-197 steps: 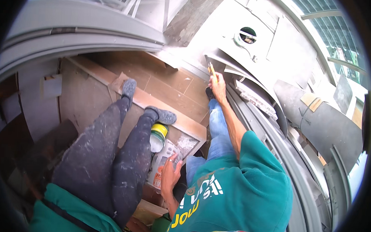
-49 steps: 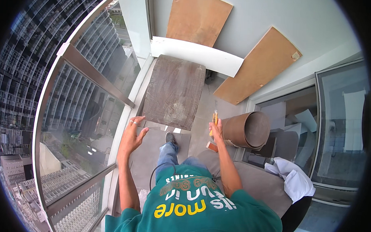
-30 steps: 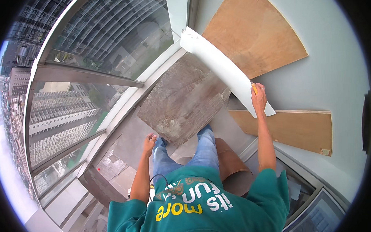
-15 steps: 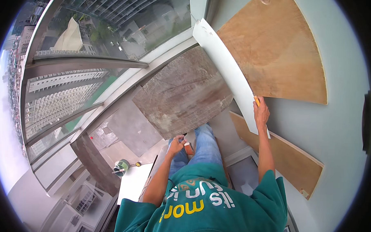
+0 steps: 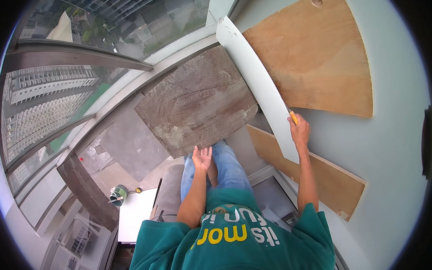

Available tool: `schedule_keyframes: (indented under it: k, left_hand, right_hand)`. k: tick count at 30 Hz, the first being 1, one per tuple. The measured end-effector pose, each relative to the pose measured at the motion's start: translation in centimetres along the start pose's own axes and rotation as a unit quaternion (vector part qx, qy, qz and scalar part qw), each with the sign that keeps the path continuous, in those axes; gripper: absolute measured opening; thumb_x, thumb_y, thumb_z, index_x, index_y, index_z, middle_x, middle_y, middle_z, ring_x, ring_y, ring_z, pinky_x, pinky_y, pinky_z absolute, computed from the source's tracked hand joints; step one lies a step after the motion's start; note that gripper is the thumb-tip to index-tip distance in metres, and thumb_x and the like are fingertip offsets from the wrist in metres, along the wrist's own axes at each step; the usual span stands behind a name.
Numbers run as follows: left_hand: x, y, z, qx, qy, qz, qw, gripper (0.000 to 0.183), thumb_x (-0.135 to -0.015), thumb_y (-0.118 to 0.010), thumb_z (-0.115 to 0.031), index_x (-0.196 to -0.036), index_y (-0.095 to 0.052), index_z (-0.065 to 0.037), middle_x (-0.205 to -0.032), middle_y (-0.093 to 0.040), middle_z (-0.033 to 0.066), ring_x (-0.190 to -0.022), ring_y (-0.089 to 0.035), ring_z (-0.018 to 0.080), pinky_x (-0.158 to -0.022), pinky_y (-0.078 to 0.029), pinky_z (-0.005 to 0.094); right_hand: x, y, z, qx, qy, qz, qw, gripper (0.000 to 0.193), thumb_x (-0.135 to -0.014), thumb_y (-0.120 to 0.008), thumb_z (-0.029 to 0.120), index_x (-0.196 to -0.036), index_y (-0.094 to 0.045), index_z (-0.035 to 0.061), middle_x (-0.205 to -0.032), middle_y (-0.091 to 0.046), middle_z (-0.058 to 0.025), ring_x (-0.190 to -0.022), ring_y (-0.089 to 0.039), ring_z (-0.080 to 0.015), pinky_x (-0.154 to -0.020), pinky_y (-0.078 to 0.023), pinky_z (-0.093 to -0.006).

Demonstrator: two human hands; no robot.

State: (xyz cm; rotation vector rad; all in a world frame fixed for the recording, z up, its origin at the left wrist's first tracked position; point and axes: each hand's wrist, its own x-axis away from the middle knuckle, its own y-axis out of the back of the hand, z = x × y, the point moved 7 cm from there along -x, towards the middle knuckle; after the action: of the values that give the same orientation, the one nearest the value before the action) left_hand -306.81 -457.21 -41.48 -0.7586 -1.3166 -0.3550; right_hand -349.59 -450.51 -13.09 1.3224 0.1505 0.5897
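Observation:
In my right hand, the fingers are wrapped round a small tool with a yellow-orange handle. Its thin dark tip is beside the right-hand edge of a long white panel; I cannot tell whether they touch. My left hand is palm up with its fingers stretched out, at the near edge of a large grey-brown slab with a rough, streaked face. The fingertips overlap that edge, and nothing shows in the palm.
Right of the white panel is a big wooden board against the pale wall. A narrower wooden board lies below it. Windows run along the left. A green bucket and yellow tape measure are near a white board.
My left hand has turned palm up, its fingers opening out at the slab's edge. The orange block seen between my legs is out of sight. My right hand still grips the yellow-handled tool.

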Motion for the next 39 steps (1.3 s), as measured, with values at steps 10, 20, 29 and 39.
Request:
schedule_keyframes:
  k: [10, 20, 29, 39]
  left_hand:
    - [1.2, 3.0, -8.1, 0.004, -0.011, -0.105, 0.994, 0.076, -0.090, -0.066, -0.038, -0.147, -0.026, -0.008, -0.155, -0.027, 0.0066, -0.140, -0.032, 0.0254, -0.109, -0.036, 0.0511]
    - [-0.5, 6.2, -14.9, -0.052, 0.006, -0.099, 0.994, 0.074, -0.089, -0.069, -0.037, -0.142, -0.030, -0.003, -0.144, -0.035, 0.0090, -0.130, -0.040, 0.0259, -0.108, -0.038, 0.0452]
    - [4.9, 6.3, -20.7, -0.112, -0.065, -0.114, 0.985, 0.068, -0.089, -0.069, -0.039, -0.142, -0.036, -0.011, -0.134, -0.046, 0.0074, -0.124, -0.048, 0.0242, -0.105, -0.041, 0.0441]
    - [9.8, -3.0, -24.1, -0.576, -0.143, -0.025, 0.805, 0.097, -0.084, -0.057, -0.070, -0.154, -0.019, -0.014, -0.153, -0.026, 0.0129, -0.140, -0.032, 0.0299, -0.114, -0.024, 0.0521]
  right_hand:
    - [13.9, 17.5, -0.6, 0.028, -0.072, 0.001, 0.997, 0.022, -0.087, -0.067, 0.024, -0.091, -0.064, 0.0024, -0.063, -0.054, -0.0120, -0.056, -0.049, -0.0252, -0.056, -0.040, -0.0375]
    - [28.4, 24.6, -6.3, 0.031, -0.288, 0.195, 0.937, 0.018, -0.080, -0.073, 0.015, -0.088, -0.064, 0.0021, -0.065, -0.056, -0.0079, -0.058, -0.050, -0.0195, -0.058, -0.042, -0.0336]
    - [28.5, -5.5, -17.4, 0.135, -0.129, 0.262, 0.947, 0.028, -0.081, -0.070, 0.023, -0.106, -0.068, 0.0122, -0.098, -0.070, -0.0145, -0.095, -0.064, -0.0363, -0.083, -0.049, -0.0475]
    - [29.7, -30.9, -21.3, 0.077, -0.190, 0.265, 0.942, 0.023, -0.088, -0.056, 0.009, -0.110, -0.062, 0.0127, -0.099, -0.066, -0.0145, -0.095, -0.066, -0.0338, -0.081, -0.052, -0.0458]
